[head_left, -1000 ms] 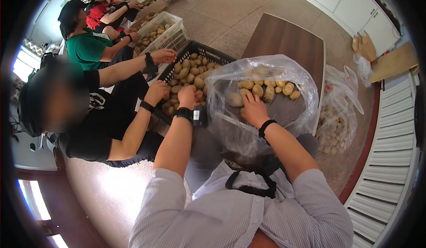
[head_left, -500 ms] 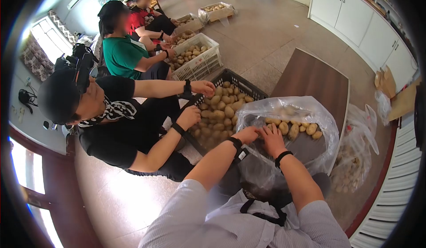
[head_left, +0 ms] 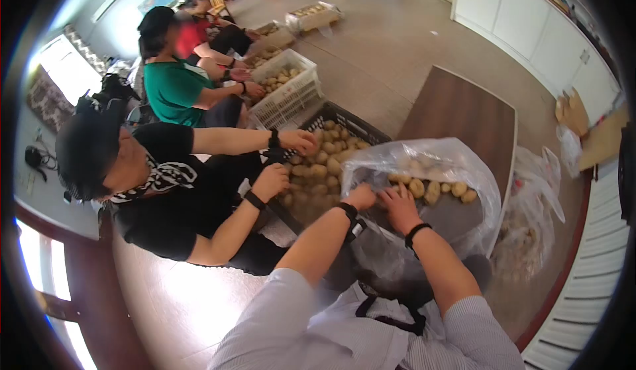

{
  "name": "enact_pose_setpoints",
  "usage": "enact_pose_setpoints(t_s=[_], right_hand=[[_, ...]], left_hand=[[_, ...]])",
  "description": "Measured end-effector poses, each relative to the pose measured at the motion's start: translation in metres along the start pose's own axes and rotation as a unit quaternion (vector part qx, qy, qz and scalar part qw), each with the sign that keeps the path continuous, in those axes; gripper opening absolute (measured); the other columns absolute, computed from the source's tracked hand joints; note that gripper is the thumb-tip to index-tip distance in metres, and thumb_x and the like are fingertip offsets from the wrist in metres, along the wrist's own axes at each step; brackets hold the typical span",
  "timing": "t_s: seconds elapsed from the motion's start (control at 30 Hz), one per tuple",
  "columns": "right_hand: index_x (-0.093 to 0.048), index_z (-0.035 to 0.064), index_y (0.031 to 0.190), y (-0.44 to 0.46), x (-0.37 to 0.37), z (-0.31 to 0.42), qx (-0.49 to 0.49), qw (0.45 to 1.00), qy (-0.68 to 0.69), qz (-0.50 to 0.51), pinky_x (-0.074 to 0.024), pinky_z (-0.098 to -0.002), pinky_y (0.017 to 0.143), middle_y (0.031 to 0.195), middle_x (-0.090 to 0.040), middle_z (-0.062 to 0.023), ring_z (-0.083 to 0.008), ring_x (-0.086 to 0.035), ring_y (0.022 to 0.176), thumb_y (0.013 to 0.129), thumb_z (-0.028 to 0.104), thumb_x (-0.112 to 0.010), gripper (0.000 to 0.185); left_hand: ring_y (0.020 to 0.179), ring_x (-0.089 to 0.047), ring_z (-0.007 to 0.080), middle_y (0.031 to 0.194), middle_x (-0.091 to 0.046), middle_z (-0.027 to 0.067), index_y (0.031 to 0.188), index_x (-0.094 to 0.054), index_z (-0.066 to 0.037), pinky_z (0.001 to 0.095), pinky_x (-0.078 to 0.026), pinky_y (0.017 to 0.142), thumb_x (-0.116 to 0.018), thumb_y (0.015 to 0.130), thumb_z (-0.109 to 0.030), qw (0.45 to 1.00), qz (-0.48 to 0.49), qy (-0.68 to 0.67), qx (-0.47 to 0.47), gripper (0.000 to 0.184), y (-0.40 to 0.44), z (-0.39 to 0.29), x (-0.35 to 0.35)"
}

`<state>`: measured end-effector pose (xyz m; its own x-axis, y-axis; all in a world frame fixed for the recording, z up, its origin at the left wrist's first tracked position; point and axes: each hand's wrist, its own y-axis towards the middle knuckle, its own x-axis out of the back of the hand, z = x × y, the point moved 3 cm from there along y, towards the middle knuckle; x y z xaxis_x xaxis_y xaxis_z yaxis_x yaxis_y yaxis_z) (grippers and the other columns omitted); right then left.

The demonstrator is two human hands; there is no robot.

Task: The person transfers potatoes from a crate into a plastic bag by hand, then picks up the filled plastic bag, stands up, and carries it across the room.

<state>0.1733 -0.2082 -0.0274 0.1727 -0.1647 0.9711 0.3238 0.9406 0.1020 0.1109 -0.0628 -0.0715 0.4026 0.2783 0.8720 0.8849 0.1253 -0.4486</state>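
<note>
Potatoes (head_left: pixel 432 192) lie in a row inside the clear bag (head_left: pixel 457 150) on the desk (head_left: pixel 456 108). From where I stand, the left hand (head_left: pixel 360 196) has come over from the black crate (head_left: pixel 363 129) to the bag's mouth; it's curled, and I can't tell whether it holds anything. Just beside it, the right hand (head_left: pixel 399 210) remains in the bag, fingers loosely spread, near the row's left end.

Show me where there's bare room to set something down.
Bare: the brown tabletop beyond the clear bag, and the floor between that tabletop and the white cabinets. Crowded: the black crate, with potatoes and a co-worker's hands, and the bag's left side, where the left hand and right hand are.
</note>
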Motion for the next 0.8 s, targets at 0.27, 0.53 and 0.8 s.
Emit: enact_pose_setpoints(t_s=[0.27,0.53,0.8], right_hand=[[-0.055,0.0174,0.122,-0.013,0.02,0.011,0.0,1.0,-0.018,0.002,-0.032,-0.0573,0.103,0.122,-0.055,-0.0089,-0.0431,-0.038,0.131,0.075,0.026,-0.072,0.051],[-0.053,0.0121,0.122,-0.04,0.022,0.008,-0.027,0.999,-0.012,-0.039,-0.0298,-0.0586,0.105,0.124,-0.053,-0.007,-0.0415,-0.034,0.133,0.077,0.027,-0.07,0.05],[-0.052,0.0124,0.127,-0.069,0.034,-0.009,-0.022,1.0,-0.004,-0.015,-0.0271,-0.0585,0.108,0.129,-0.051,-0.005,-0.0414,-0.032,0.134,0.081,0.02,-0.063,0.048]], left_hand=[[0.124,-0.05,0.0362,0.138,-0.051,0.0172,0.115,-0.067,-0.002,0.0378,-0.043,0.101,-0.054,0.085,-0.015,0.95,-0.084,-0.296,0.052,0.035,-0.019,-0.005,0.021],[0.124,-0.05,0.0378,0.135,-0.052,0.02,0.127,-0.058,-0.01,0.045,-0.039,0.105,-0.045,0.085,-0.018,0.991,-0.003,-0.132,0.021,0.045,0.011,0.023,-0.022],[0.129,-0.042,0.0415,0.135,-0.05,0.025,0.123,-0.058,-0.002,0.0428,-0.036,0.108,-0.043,0.084,-0.017,0.998,-0.033,-0.04,-0.024,0.044,0.033,0.045,-0.047]])
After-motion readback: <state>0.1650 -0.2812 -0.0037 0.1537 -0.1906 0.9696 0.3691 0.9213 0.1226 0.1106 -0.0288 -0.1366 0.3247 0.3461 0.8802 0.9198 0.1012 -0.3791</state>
